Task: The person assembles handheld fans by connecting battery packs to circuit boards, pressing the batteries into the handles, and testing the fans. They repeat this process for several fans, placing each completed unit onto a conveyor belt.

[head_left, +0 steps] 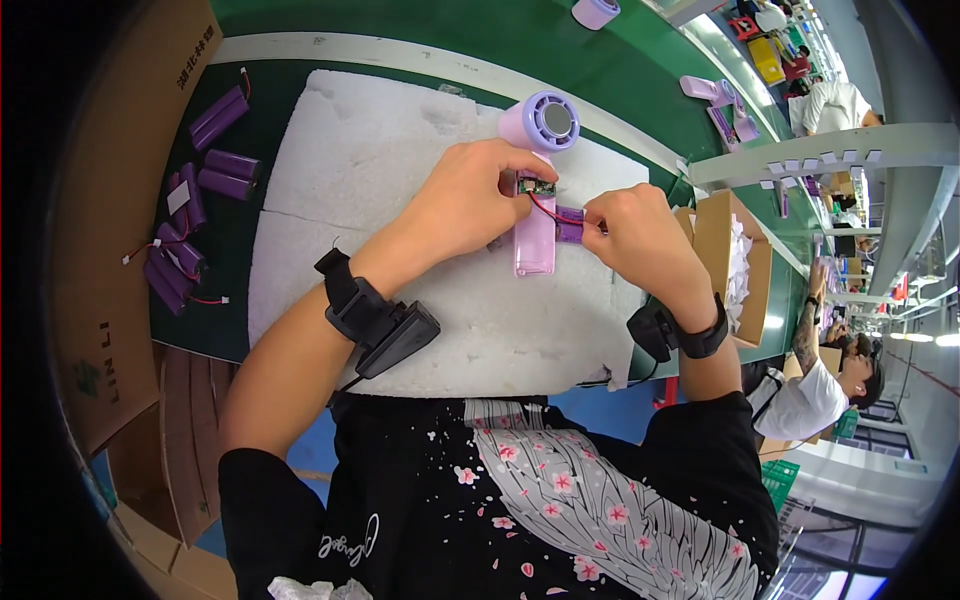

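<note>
A lilac handheld fan [535, 245] lies on the white foam sheet with its round head away from me. Its handle is open, and a small green circuit board [537, 186] shows near the neck. My left hand [482, 190] grips the fan there, thumb and index finger on either side of the board. Red and black wires [556, 214] run from the board to my right hand [638, 238], whose fingertips are pinched on them. A purple battery pack [569, 225] sits beside the handle, against those fingertips. Its right end is hidden by the fingers.
Several purple battery packs [230, 174] lie left on the green table [300, 20], beside a tall cardboard box [110, 200]. White foam sheet [370, 180] lies under my hands. An open carton [720, 260] stands right. More fan parts [735, 115] lie far right; co-workers sit beyond.
</note>
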`<action>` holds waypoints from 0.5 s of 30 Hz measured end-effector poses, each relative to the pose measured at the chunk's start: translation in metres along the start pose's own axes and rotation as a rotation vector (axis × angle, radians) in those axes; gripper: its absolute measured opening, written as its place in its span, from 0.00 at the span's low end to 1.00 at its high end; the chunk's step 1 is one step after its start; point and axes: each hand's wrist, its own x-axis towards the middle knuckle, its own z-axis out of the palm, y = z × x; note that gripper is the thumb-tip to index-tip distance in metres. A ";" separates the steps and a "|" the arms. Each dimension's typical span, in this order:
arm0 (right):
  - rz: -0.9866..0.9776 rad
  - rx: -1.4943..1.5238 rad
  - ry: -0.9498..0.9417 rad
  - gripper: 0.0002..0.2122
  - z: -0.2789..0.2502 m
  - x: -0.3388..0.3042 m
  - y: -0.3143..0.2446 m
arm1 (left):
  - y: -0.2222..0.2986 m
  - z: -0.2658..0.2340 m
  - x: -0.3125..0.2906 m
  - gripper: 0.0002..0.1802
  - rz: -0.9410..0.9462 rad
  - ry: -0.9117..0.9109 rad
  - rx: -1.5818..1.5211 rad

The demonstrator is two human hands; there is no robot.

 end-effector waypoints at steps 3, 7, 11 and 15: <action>0.011 0.046 0.022 0.05 0.000 -0.001 0.001 | 0.000 0.000 -0.001 0.19 -0.008 0.000 -0.005; 0.021 0.123 0.059 0.05 -0.001 -0.003 0.003 | 0.000 0.000 -0.001 0.19 -0.022 -0.004 -0.011; 0.073 0.220 0.059 0.06 -0.003 -0.004 0.007 | 0.001 0.001 0.000 0.19 -0.006 -0.003 0.007; 0.111 0.324 0.045 0.07 -0.003 -0.007 0.016 | 0.001 0.001 0.000 0.19 -0.003 -0.002 0.021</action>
